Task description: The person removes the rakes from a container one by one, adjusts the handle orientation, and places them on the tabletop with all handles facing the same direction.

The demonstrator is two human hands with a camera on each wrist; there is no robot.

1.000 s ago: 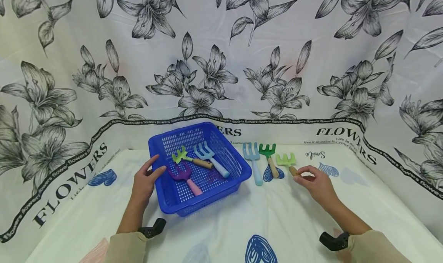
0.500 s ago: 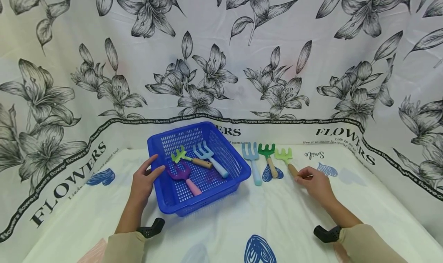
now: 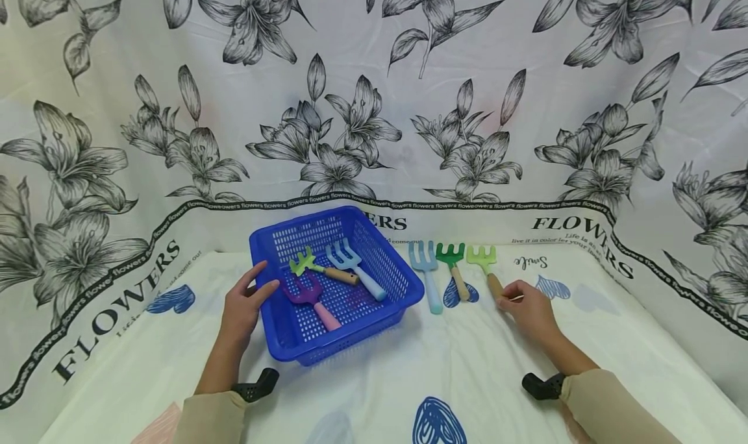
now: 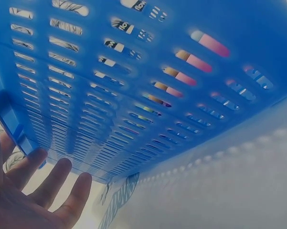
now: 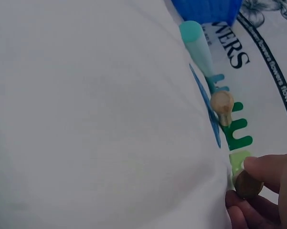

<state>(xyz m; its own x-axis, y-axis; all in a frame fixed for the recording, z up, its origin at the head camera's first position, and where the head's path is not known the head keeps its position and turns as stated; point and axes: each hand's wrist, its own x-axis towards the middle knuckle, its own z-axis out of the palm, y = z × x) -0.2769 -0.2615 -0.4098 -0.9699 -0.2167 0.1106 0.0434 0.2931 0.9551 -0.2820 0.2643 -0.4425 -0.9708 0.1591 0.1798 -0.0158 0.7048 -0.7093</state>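
The right hand point(image 3: 528, 311) pinches the end of the wooden handle of a lime-green hand rake point(image 3: 482, 256) between thumb and fingers. The rake lies at the right end of a row of three on the white printed cloth point(image 3: 374, 402), its tines pointing away from the person. Just to its left is a dark-green hand rake point(image 3: 450, 256) with a wooden handle, and beyond that a light-blue hand fork point(image 3: 431, 282), beside the right corner of a blue plastic basket point(image 3: 345, 350).

The left hand point(image 3: 241, 304) is at the basket's left side, its fingers spread and relaxed, thumb and forefinger at the rim. The left wrist view shows more fingers just beside the slotted wall.

Inside the basket lie a second lime-green rake point(image 3: 336, 274) with a wooden handle, a second light-blue fork point(image 3: 368, 282), and a purple fork point(image 3: 318, 306) with a pink handle. Each wrist carries a black camera mount point(image 3: 259, 385) near a beige sleeve point(image 3: 211, 418). Behind hangs a white curtain point(image 3: 374, 35) printed with black lilies.
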